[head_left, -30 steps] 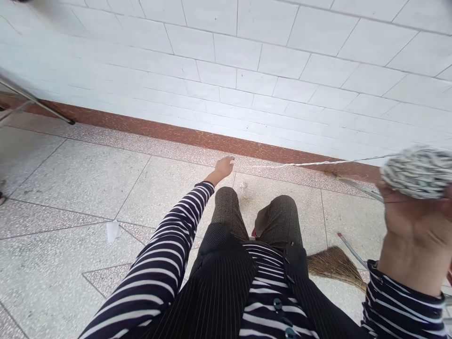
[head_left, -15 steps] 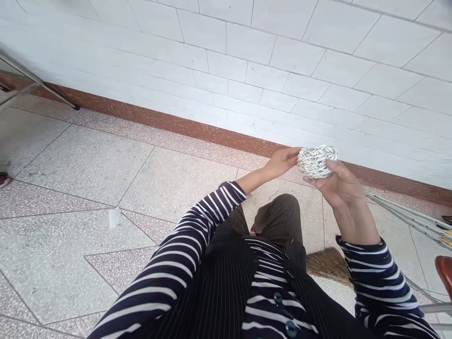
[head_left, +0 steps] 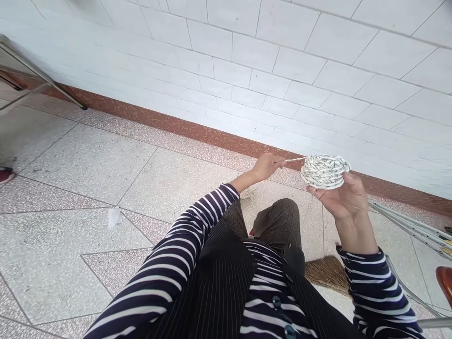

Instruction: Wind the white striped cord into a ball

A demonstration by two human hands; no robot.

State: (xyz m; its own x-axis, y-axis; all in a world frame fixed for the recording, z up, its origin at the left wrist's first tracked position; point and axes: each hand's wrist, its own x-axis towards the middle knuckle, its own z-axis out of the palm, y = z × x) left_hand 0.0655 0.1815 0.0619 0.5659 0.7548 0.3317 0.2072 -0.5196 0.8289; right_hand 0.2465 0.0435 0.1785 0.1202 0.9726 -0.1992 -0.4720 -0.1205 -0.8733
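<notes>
A white cord with dark flecks, wound into a thick coil [head_left: 325,172], rests in my right hand [head_left: 348,195]. The right thumb presses its near right side, and the fingers support it from below. To the left, my left hand [head_left: 267,166] is closed in a pinch on the cord's loose end [head_left: 294,159]. That short length runs taut from the left fingertips to the coil's upper left edge. Both hands are up in front of my knees, near the wall. The coil hides part of the right fingers.
A white tiled wall [head_left: 247,52] with a reddish-brown skirting [head_left: 169,126] stands ahead. Brown broom bristles [head_left: 326,273] lie at my right on the speckled floor. Metal legs [head_left: 406,221] are at the right, a metal-framed piece of furniture [head_left: 45,77] at the far left, and a white scrap [head_left: 114,217] on the floor.
My left hand has moved left, away from the coil, and a stretch of cord now shows between them. The coil in my right hand has shifted slightly right and down in view.
</notes>
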